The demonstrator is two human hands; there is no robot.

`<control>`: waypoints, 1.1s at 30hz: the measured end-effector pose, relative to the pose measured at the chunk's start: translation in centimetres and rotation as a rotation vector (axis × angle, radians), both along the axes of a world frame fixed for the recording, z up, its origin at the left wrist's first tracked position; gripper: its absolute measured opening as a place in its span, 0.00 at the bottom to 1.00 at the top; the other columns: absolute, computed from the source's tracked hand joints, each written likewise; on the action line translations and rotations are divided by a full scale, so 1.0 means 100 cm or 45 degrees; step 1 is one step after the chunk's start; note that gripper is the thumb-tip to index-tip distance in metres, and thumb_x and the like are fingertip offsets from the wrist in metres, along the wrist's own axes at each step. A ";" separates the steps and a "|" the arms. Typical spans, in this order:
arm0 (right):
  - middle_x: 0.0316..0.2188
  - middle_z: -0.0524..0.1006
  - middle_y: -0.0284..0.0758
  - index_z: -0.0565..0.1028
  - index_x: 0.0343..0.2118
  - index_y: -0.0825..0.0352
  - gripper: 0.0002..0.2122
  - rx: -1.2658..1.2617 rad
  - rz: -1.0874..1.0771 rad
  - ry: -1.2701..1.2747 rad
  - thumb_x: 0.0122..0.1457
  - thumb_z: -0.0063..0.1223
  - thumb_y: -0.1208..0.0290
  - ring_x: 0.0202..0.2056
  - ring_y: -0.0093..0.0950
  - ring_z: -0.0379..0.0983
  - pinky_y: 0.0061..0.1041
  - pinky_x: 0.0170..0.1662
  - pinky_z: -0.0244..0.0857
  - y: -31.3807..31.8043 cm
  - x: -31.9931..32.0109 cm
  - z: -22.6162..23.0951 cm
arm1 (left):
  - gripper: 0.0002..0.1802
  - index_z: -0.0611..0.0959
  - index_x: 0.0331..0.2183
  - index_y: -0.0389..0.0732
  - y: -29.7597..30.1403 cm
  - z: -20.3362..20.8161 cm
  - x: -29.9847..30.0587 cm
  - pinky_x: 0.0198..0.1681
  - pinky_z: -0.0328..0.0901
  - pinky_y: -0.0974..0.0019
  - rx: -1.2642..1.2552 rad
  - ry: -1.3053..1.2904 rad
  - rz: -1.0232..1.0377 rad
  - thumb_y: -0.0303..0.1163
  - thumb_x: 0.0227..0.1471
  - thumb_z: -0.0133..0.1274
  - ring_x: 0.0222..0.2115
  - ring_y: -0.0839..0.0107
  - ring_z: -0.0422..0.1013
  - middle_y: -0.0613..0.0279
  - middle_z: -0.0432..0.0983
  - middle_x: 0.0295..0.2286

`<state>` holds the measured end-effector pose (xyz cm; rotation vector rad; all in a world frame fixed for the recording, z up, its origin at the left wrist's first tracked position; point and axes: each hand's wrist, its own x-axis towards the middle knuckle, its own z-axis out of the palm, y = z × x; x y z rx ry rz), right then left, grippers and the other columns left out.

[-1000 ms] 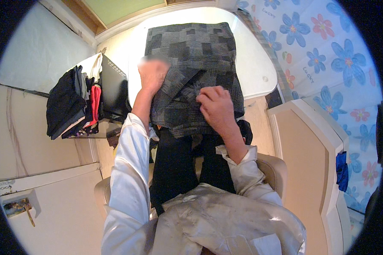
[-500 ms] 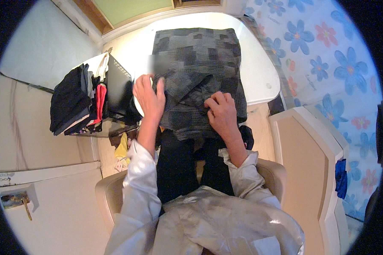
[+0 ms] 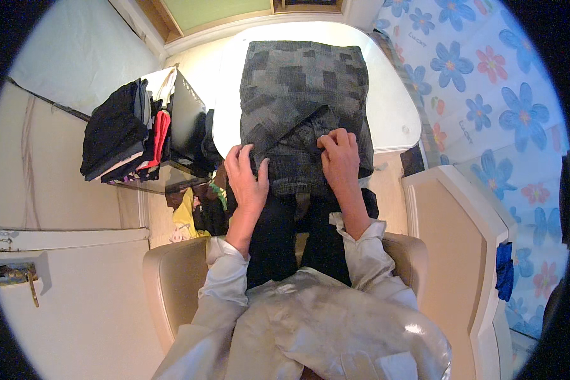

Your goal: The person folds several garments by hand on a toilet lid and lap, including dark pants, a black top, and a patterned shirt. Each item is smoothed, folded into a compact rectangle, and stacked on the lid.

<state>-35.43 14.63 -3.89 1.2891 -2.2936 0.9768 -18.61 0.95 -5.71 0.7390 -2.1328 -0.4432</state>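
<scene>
A dark grey garment [image 3: 304,76] with a patchwork check lies spread over the white table [image 3: 396,114], its near end hanging toward my lap. Part of it is folded over in a slanting flap near the middle. My left hand [image 3: 247,180] rests at the garment's near left edge, thumb and fingers apart. On the near right part, my right hand [image 3: 342,158] has its fingers curled in a pinch on the cloth beside the flap. The fingertips of the right hand partly hide the fabric they grip.
Left of the table, folded dark clothes [image 3: 117,130] and a red piece [image 3: 160,139] are stacked by a black perforated bin [image 3: 187,126]. Yellow and dark clothes [image 3: 185,215] lie below. A beige panelled piece of furniture [image 3: 449,234] stands right, before a flowered curtain [image 3: 481,82].
My left hand has moved right and nearer to me, from the garment's left side to its near left edge. My right hand has risen slightly and shifted right. The view has shifted a little.
</scene>
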 end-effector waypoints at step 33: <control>0.33 0.69 0.36 0.74 0.29 0.62 0.07 -0.121 -0.006 -0.029 0.48 0.53 0.81 0.39 0.38 0.66 0.35 0.43 0.65 0.011 -0.008 -0.006 | 0.11 0.79 0.28 0.35 -0.165 0.001 -0.087 0.41 0.66 0.62 0.487 -0.276 -0.349 0.32 0.48 0.61 0.32 0.63 0.71 0.56 0.75 0.28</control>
